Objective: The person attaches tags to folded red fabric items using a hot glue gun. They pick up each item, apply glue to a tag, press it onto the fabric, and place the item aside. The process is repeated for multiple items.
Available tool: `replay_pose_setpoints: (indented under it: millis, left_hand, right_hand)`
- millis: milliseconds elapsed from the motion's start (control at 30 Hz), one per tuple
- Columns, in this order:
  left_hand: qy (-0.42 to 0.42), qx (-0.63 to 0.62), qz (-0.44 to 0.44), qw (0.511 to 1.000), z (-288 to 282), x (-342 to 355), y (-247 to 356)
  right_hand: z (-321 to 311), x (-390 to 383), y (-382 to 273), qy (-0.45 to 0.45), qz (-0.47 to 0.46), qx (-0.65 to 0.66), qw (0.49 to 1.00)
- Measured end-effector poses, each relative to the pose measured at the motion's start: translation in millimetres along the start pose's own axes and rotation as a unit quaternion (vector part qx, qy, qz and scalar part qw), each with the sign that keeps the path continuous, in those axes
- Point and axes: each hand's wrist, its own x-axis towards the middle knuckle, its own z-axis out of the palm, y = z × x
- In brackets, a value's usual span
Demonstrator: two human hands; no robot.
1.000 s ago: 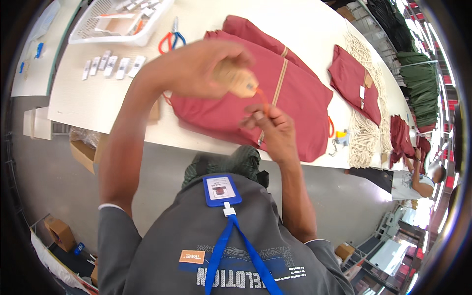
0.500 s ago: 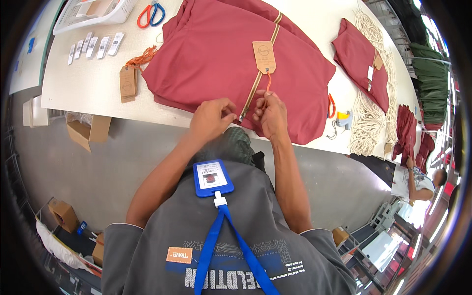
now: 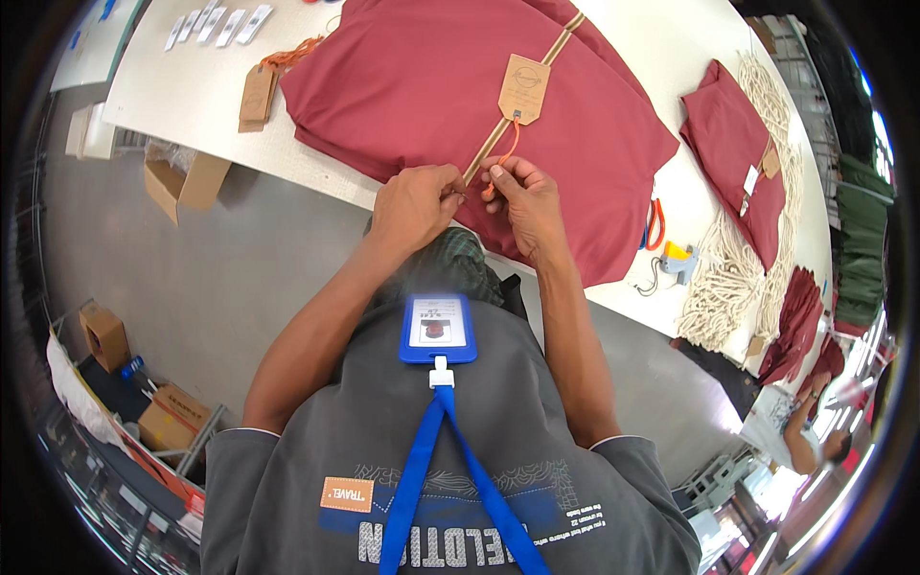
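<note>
A maroon fabric bag (image 3: 412, 86) lies across the table's front edge, with a tan-and-dark zipper (image 3: 490, 145) running down it. On the fabric lies a brown cardboard hang tag (image 3: 524, 89), tied to an orange cord (image 3: 514, 146). My right hand (image 3: 529, 209) pinches the loose end of that cord between thumb and fingers. Close beside it, my left hand (image 3: 414, 208) is closed in a pinch at the zipper's near end. Its fingers cover that end, and the small piece they hold does not show clearly.
Left on the white table (image 3: 182, 96) lie spare brown tags (image 3: 256, 99) with orange cords and several white labels (image 3: 218, 24). To the right are red-handled scissors (image 3: 655, 224), a yellow-grey tagging gun (image 3: 679, 261), another maroon bag (image 3: 733, 158) and cream cords (image 3: 719, 292). A person (image 3: 800, 436) works far right.
My left fingers have closed at the zipper's near end, covering the metal pull seen before. My right hand has brought the cord end nearer to them. The whole view has shifted slightly.
</note>
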Motion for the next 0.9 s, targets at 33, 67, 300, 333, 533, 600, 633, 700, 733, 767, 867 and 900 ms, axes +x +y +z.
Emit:
replay_pose_setpoints:
  millis: [33,67,300,333,533,600,633,700,733,767,867,900]
  left_hand:
    - [-0.003,-0.007,-0.037,0.999,2.3,-3.8,-0.8]
    - [0.001,-0.028,-0.046,0.999,4.6,-6.1,-1.8]
    - [0.033,-0.137,-0.066,0.988,19.9,-10.7,-13.3]
    - [0.039,-0.147,-0.066,0.986,21.0,-10.9,-15.9]
    - [0.045,-0.227,-0.098,0.968,27.1,-13.8,-22.9]
    - [0.042,-0.216,-0.099,0.97,26.8,-13.8,-23.8]
    - [0.04,-0.216,-0.105,0.97,26.8,-13.4,-23.9]
    - [0.038,-0.22,-0.105,0.969,26.9,-13.0,-23.3]
    - [0.037,-0.223,-0.108,0.968,26.6,-13.1,-23.2]
    - [0.035,-0.224,-0.113,0.967,26.4,-13.4,-22.9]
    - [0.029,-0.227,-0.126,0.965,26.5,-14.3,-22.5]
    - [0.028,-0.228,-0.127,0.965,26.5,-14.2,-22.7]
  right_hand:
    - [-0.9,1.4,0.2,-0.013,-0.008,-0.005,1.0]
    - [-1.1,2.3,0.4,-0.016,-0.005,-0.009,1.0]
    - [2.7,6.5,5.6,-0.017,-0.036,-0.071,0.997]
    - [3.2,6.3,8.2,-0.014,-0.037,-0.092,0.995]
    - [6.6,9.0,20.6,-0.021,-0.082,-0.141,0.986]
    - [7.5,9.9,21.4,-0.019,-0.086,-0.156,0.984]
    - [8.0,10.4,21.5,-0.018,-0.09,-0.172,0.981]
    - [8.4,10.6,20.7,-0.019,-0.102,-0.203,0.974]
    - [8.6,10.6,20.3,-0.02,-0.111,-0.218,0.969]
    - [8.8,10.6,20.2,-0.022,-0.126,-0.235,0.964]
    - [9.7,10.6,21.6,-0.022,-0.125,-0.239,0.963]
    - [10.1,10.8,22.3,-0.021,-0.131,-0.24,0.962]
